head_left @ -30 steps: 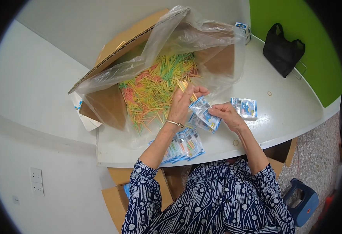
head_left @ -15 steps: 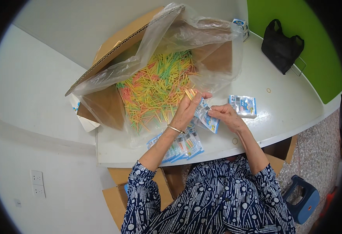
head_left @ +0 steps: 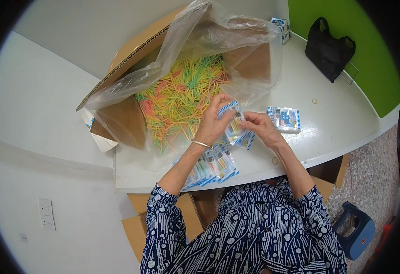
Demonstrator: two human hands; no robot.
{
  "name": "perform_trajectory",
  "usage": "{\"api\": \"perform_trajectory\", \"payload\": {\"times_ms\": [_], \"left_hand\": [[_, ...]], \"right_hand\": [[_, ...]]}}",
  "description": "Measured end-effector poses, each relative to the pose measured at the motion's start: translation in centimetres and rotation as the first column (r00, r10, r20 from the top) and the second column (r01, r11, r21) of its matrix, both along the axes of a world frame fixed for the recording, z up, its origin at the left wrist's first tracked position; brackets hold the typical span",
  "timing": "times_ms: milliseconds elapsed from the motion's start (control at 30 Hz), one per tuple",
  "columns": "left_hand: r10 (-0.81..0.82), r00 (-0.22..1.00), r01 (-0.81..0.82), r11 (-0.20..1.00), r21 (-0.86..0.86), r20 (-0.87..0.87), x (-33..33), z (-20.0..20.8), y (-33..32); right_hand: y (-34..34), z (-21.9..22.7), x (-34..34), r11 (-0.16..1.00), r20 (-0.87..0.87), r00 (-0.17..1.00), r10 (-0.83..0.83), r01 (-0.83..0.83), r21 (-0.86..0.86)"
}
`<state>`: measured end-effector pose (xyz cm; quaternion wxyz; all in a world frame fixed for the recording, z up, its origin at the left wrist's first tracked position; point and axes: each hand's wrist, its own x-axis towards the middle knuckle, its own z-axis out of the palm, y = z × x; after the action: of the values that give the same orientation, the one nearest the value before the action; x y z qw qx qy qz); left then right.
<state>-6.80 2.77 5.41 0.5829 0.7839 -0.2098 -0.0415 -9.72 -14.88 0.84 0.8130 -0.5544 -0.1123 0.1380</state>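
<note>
A small clear plastic packet (head_left: 234, 128) with blue-and-white print is held between my two hands, thin coloured sticks showing through its clear part. My left hand (head_left: 214, 119), with a bangle at the wrist, grips its upper left side. The fingers of my right hand (head_left: 262, 129) pinch its right edge. Partly hidden beneath it is another blue-and-white packet (head_left: 246, 142). Just beyond my left hand, loose thin sticks (head_left: 186, 91) in yellow, green and pink fill a lined carton. Several packets with sticks inside (head_left: 216, 165) lie overlapping below my left wrist.
The large cardboard box (head_left: 248, 67), with its clear plastic liner (head_left: 172, 48), lies tilted open on the white table (head_left: 332, 132). Right of my right hand sits a stack of flat packets (head_left: 284, 119). Farther off are a black bag (head_left: 330, 50) and a small carton (head_left: 281, 30).
The sticks that stuck out of my left fingers now show inside the packet. The packet has come more upright, and my right hand has shifted slightly up and left.
</note>
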Motion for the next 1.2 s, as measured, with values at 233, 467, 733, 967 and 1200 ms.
{"api": "perform_trajectory", "payload": {"times_ms": [233, 467, 733, 967, 1200], "left_hand": [[-0.130, 0.984, 0.105, 0.975, -0.194, -0.121, -0.8, 0.9, -0.1], [-0.145, 0.987, 0.155, 0.797, 0.583, -0.064, -1.2, -1.2, 6.4], [-0.103, 0.901, -0.248, 0.673, 0.697, 0.421, -2.1, -6.0, 6.7], [-0.122, 0.935, -0.157, 0.700, 0.696, 0.333, -1.7, -4.4, 8.1], [-0.100, 0.926, -0.230, 0.617, 0.752, 0.364, -2.0, -4.1, 9.1]], "right_hand": [[-0.9, -0.8, 0.2, 0.971, -0.089, 0.980, 0.177, -0.189, -0.148], [-3.4, -0.8, 0.5, 0.994, -0.070, 0.997, -0.036, 0.028, -0.109], [-1.5, -1.0, -0.3, 0.993, -0.072, 0.997, 0.027, -0.035, -0.115], [-1.8, -0.7, -0.6, 0.995, -0.126, 0.992, 0.022, -0.034, -0.090], [-1.3, -1.6, -0.4, 0.996, -0.136, 0.989, 0.053, -0.063, -0.068]]}}
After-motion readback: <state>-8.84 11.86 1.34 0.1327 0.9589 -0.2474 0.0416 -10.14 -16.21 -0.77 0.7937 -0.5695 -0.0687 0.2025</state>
